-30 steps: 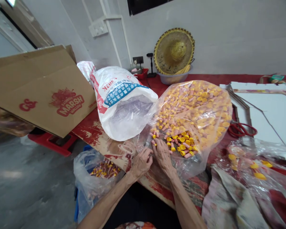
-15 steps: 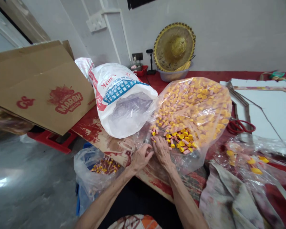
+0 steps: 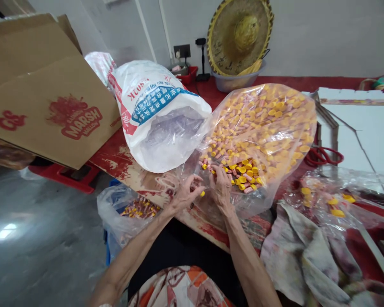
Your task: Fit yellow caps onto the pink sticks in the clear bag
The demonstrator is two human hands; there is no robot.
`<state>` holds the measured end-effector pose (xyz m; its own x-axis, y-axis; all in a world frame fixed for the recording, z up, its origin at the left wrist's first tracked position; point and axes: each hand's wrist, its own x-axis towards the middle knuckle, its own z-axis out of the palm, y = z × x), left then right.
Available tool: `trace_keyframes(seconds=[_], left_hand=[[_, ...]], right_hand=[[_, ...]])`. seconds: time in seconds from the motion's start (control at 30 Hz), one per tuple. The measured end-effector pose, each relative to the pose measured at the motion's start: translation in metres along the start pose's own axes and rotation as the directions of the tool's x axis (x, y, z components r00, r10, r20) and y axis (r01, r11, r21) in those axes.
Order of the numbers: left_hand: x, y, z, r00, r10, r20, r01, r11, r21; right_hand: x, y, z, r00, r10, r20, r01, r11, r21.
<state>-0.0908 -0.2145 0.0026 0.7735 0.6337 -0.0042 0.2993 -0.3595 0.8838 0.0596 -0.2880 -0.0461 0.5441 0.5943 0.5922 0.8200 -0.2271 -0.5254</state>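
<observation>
"What takes up the most room in front of you?"

"My worn red table (image 3: 118, 162). At its left stands a big cardboard box (image 3: 41, 98), tilted, with red MARSH MALLOW print."

"And next in size?"

"The clear plastic bag (image 3: 294, 123), lying on the table ahead and to the right of my hands, full of small yellow-and-pink pieces. Just left of it lies a white sack (image 3: 166, 108), its mouth facing me. Behind the bag, a straw hat (image 3: 225, 47) leans in a pale basin (image 3: 235, 82). Below the table edge, on my left, a lined blue bin (image 3: 108, 251) holds more pieces."

"Where are your hands?"

"Side by side at the near edge of the bag. My right hand (image 3: 222, 187) is at its mouth, fingers bent and close together beside the loose pieces (image 3: 247, 175). I can't tell whether they pinch one. My left hand (image 3: 185, 194) is half curled, narrow between thumb and fingers."

"Anything in the left?"

"A tiny yellow piece (image 3: 202, 194) shows by my thumb. Whether it's gripped, I can't tell."
</observation>
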Motion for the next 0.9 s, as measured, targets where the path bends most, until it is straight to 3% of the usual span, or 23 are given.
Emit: trace_keyframes(seconds=[0.1,0.2,0.3,0.43,0.6,0.8,0.9], left_hand=[[-0.003,-0.001,-0.002,0.996,-0.009,-0.084,0.004,0.998,-0.062],[-0.011,-0.003,0.002,0.993,0.114,-0.03,-0.109,0.984,0.139],[-0.019,-0.002,0.008,0.964,0.262,0.048,-0.263,0.908,0.325],[-0.025,0.002,0.011,0.934,0.356,-0.017,-0.31,0.835,0.454],[-0.024,0.001,0.01,0.947,0.304,0.104,-0.313,0.805,0.504],[-0.026,0.004,0.006,0.95,0.309,0.047,-0.29,0.813,0.505],[-0.026,0.001,0.007,0.956,0.276,0.101,-0.286,0.793,0.539]], right_hand=[[-0.001,0.0,0.0,0.997,-0.024,0.072,0.029,0.997,-0.074],[-0.001,0.003,0.003,0.985,-0.062,0.162,0.077,0.993,-0.09],[-0.001,0.004,0.003,0.992,-0.039,0.12,0.046,0.998,-0.052],[-0.002,0.001,0.0,0.996,-0.042,0.076,0.045,0.999,-0.029],[-0.005,-0.002,0.003,0.965,-0.104,0.242,0.12,0.992,-0.05],[-0.005,-0.007,0.004,0.981,-0.067,0.179,0.069,0.998,-0.004],[-0.006,-0.008,0.004,0.98,-0.048,0.193,0.054,0.998,-0.025]])
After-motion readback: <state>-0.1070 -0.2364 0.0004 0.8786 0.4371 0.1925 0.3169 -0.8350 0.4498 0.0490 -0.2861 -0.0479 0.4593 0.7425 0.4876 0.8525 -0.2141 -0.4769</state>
